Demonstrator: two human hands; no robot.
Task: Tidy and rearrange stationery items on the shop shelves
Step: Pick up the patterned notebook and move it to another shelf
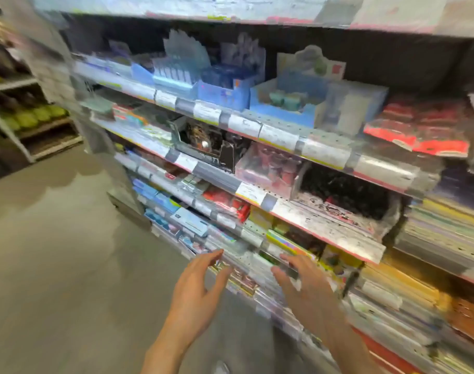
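Observation:
The picture is motion-blurred. Shop shelves (pixel 292 209) full of stationery run from upper left to lower right. My left hand (pixel 195 290) is open with fingers spread, reaching toward stacked flat packs (pixel 241 268) on a low shelf. My right hand (pixel 303 282) is beside it, fingers spread over the same blurred packs; whether it touches them I cannot tell. Above are a black display box (pixel 203 147), blue display boxes (pixel 281 103), red packs (pixel 419 128) and a pink-lidded clear box (pixel 268 168).
Grey shop floor (pixel 55 252) lies to the left. Another shelf unit with green items (pixel 33 117) stands at the far left. Stacks of notebooks (pixel 441 238) fill the right side. Price-label strips (pixel 246 125) line the shelf edges.

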